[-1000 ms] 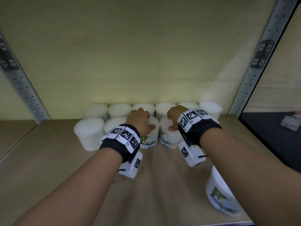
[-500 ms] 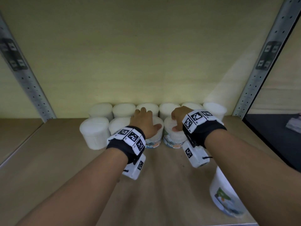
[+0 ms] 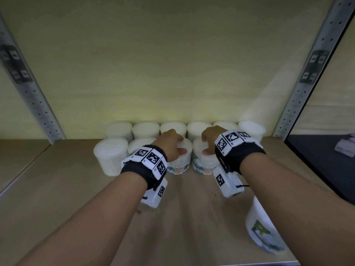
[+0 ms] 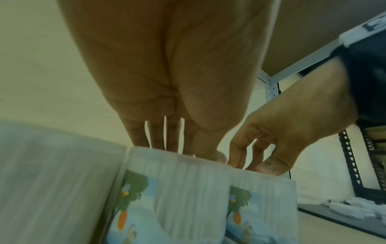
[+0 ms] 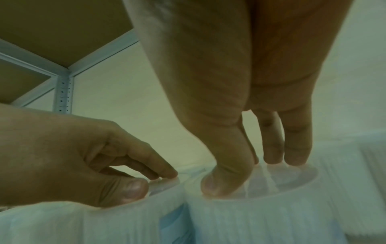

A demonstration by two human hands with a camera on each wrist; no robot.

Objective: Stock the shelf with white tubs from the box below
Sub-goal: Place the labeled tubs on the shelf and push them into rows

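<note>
Hands barely moved since a second ago | left hand [image 3: 171, 144], right hand [image 3: 211, 139]: near-straight fingertips [image 5: 294, 156] pressed on two tubs [image 3: 180, 162], nothing gripped | likely to square them against far row [image 3: 146, 129].

Eleven white tubs [image 3: 110, 156], one shelf [image 3: 48, 189], two metal uprights [image 3: 299, 89], and two hands: left hand [image 3: 170, 144] and right hand [image 3: 210, 139].

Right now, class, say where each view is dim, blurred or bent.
Head view: dim, a pale glow behind the back row of tubs; the metal uprights lean outward, lens distortion. Left wrist view: greenish, the labelled tub smeared. Right wrist view: hazy, the tub lid washed out under the right hand.
</note>
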